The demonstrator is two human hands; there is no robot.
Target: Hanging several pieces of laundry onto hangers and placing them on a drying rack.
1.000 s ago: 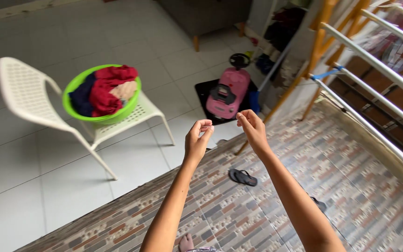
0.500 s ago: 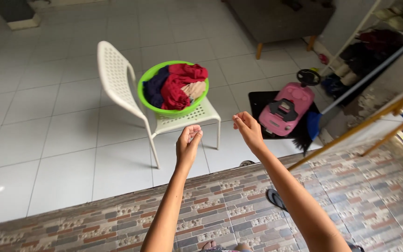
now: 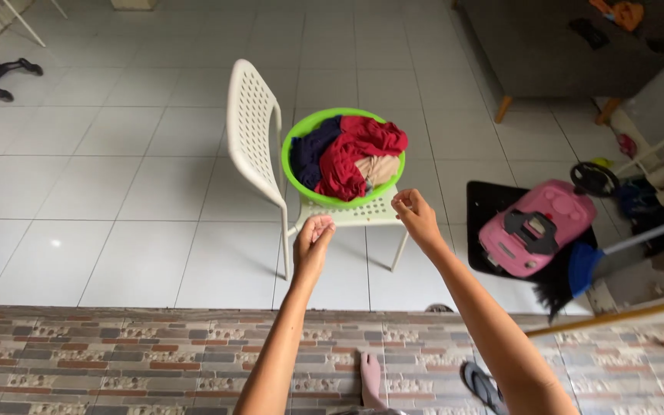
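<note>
Right now I am holding my left hand (image 3: 313,240) and right hand (image 3: 415,217) out with the fingers loosely curled and pinched on nothing I can see. Both are hovering just short of the green laundry basin (image 3: 295,147) of red and navy clothes (image 3: 351,154), sitting at twelve o'clock on the white chair (image 3: 251,127); a pink toy car (image 3: 536,227) is lying at three o'clock.

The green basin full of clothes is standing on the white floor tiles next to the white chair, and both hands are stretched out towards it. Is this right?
Not quite. In the head view the green basin of clothes stands on the seat of the white chair, not on the floor tiles. The rest holds: the left hand and right hand stretch towards it.
</note>
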